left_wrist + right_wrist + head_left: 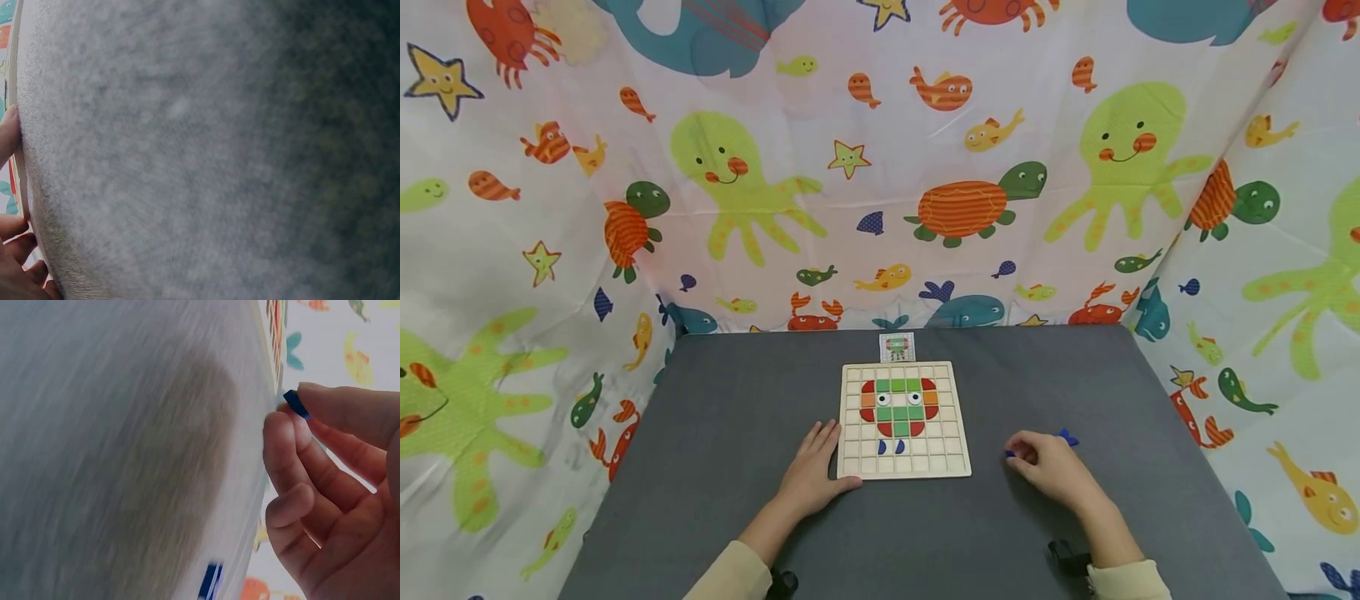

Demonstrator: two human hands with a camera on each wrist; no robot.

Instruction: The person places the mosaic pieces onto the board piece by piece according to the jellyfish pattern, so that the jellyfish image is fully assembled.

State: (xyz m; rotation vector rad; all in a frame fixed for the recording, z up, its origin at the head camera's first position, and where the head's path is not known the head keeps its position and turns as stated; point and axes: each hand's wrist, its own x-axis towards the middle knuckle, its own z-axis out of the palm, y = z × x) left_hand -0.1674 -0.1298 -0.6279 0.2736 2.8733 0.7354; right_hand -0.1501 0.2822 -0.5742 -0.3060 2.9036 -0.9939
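Note:
A square wooden grid board [952, 457] lies on the table, bearing red, orange, green, white and eye-marked tiles in a face-like shape [898, 412]. Beneath that shape sit two blue quarter-round tiles [882, 447]. My left hand [811, 475] rests against the board's left side, fingers extended along the edge and thumb at the lower left corner. To the right of the board, just over the table, my right hand [1051, 467] pinches a small blue tile [296, 404] between thumb and index finger. Just beyond that hand, more blue pieces [1067, 437] lie on the table.
A small picture card [897, 347] with a similar pattern stands or lies at the board's far edge. The grey table [722, 417] ends at a curtain [880, 208] printed with sea animals, which also runs along both sides.

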